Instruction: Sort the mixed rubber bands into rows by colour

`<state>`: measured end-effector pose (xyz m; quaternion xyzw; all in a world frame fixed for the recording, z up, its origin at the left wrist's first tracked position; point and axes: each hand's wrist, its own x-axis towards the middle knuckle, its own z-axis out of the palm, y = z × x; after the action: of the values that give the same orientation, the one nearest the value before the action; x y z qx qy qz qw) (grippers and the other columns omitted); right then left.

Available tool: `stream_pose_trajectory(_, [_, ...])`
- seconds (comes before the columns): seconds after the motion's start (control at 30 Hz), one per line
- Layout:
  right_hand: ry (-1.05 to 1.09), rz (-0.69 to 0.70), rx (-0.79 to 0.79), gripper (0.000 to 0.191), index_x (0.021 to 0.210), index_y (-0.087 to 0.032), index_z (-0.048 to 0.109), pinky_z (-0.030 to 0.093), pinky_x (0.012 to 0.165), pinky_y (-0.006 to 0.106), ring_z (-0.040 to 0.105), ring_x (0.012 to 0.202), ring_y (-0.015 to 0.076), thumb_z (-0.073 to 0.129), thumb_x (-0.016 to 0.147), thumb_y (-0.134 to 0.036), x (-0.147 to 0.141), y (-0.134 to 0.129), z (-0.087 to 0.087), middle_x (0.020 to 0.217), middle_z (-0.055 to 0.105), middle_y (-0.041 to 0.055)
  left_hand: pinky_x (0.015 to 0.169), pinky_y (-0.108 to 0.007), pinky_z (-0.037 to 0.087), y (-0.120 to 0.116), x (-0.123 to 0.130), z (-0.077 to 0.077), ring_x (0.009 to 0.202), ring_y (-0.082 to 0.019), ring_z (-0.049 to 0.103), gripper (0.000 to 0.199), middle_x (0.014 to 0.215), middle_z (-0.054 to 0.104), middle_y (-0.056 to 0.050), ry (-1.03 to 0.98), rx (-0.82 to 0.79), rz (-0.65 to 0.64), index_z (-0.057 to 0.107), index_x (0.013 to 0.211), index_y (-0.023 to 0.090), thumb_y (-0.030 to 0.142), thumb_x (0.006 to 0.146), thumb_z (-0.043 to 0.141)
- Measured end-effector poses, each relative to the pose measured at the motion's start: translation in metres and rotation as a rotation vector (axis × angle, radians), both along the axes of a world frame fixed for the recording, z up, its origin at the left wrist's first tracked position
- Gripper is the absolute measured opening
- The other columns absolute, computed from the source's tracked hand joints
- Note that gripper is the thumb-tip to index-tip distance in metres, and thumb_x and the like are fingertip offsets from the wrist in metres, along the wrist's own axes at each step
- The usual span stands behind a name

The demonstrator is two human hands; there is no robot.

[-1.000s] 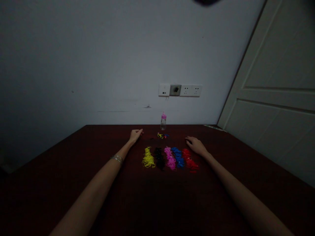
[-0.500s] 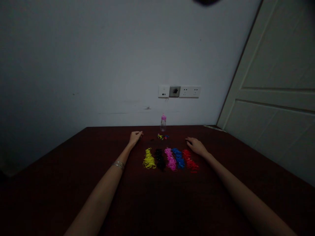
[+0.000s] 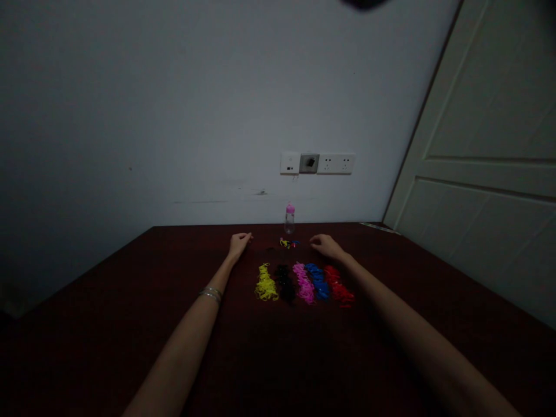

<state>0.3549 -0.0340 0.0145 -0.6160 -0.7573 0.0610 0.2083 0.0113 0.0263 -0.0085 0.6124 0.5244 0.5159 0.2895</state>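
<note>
Five colour-sorted piles of what look like rubber bands lie in a row: yellow [image 3: 266, 282], black [image 3: 285, 282], pink [image 3: 304, 282], blue [image 3: 317, 281] and red [image 3: 339, 286]. Behind them is a small mixed-colour cluster of bands [image 3: 288, 243]. My left hand [image 3: 240, 244] rests on the table left of that cluster, fingers loosely curled, with nothing visible in it. To the cluster's right, my right hand [image 3: 326, 246] hovers low or rests behind the blue and red piles. Its fingers reach leftward, apart from the cluster, holding nothing I can see.
A small clear bottle with a pink top [image 3: 289, 220] stands near the table's back edge. The dark red table [image 3: 278, 353] meets a pale wall [image 3: 208, 116] with sockets [image 3: 335, 164]. A white panelled door [image 3: 486, 174] is at right.
My right hand has moved left from beside the red pile toward the mixed cluster, its fingers drawing closer together. My left hand stays put. The view has shifted slightly.
</note>
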Motion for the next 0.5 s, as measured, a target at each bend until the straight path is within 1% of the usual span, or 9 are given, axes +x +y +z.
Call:
stream_pose_trajectory(0.1, [-0.018,0.032,-0.007,0.034,0.11,-0.02,0.062,0.044,0.088,0.026,0.059,0.102,0.0186,0.053,0.077,-0.022,-0.022,0.011,0.002,0.112,0.065,0.0048,0.049,-0.021,0.031,0.0,0.0,0.0,0.051,-0.01,0.047,0.045,0.059,0.06,-0.003,-0.025,-0.009,0.004,0.067,0.071,0.011,0.054,0.07,0.054])
stream_pose_trajectory(0.23, [-0.027,0.001,-0.03,0.046,0.124,-0.02,0.051,0.045,0.08,0.026,0.06,0.097,0.0184,0.052,0.078,-0.02,-0.039,0.02,0.003,0.106,0.066,0.0065,0.045,-0.021,0.027,0.002,0.0,-0.001,0.044,-0.007,0.04,0.056,0.054,0.056,-0.002,-0.072,-0.027,0.024,0.067,0.072,0.01,0.064,0.069,0.05])
stream_pose_trajectory(0.3, [-0.034,-0.014,-0.047,0.048,0.127,-0.02,0.048,0.044,0.078,0.026,0.06,0.096,0.019,0.051,0.079,-0.019,-0.044,0.024,0.003,0.105,0.066,0.0071,0.044,-0.021,0.025,0.002,0.0,-0.001,0.042,-0.006,0.037,0.06,0.053,0.054,-0.001,-0.094,-0.031,0.024,0.066,0.072,0.01,0.067,0.068,0.049])
stream_pose_trajectory(0.37, [-0.058,-0.023,-0.057,0.049,0.128,-0.02,0.046,0.044,0.078,0.027,0.059,0.098,0.0203,0.051,0.079,-0.019,-0.048,0.027,0.003,0.109,0.064,0.0083,0.043,-0.021,0.024,0.003,-0.001,-0.001,0.041,-0.006,0.036,0.061,0.052,0.054,-0.001,-0.116,-0.022,0.018,0.066,0.071,0.01,0.068,0.067,0.05])
stream_pose_trajectory(0.5, [-0.107,-0.04,-0.068,0.047,0.126,-0.021,0.048,0.042,0.081,0.028,0.056,0.104,0.0216,0.051,0.079,-0.018,-0.053,0.031,0.001,0.116,0.061,0.0092,0.042,-0.02,0.022,0.003,-0.001,-0.001,0.039,-0.005,0.033,0.06,0.05,0.051,0.0,-0.163,-0.005,-0.004,0.065,0.067,0.009,0.069,0.064,0.052])
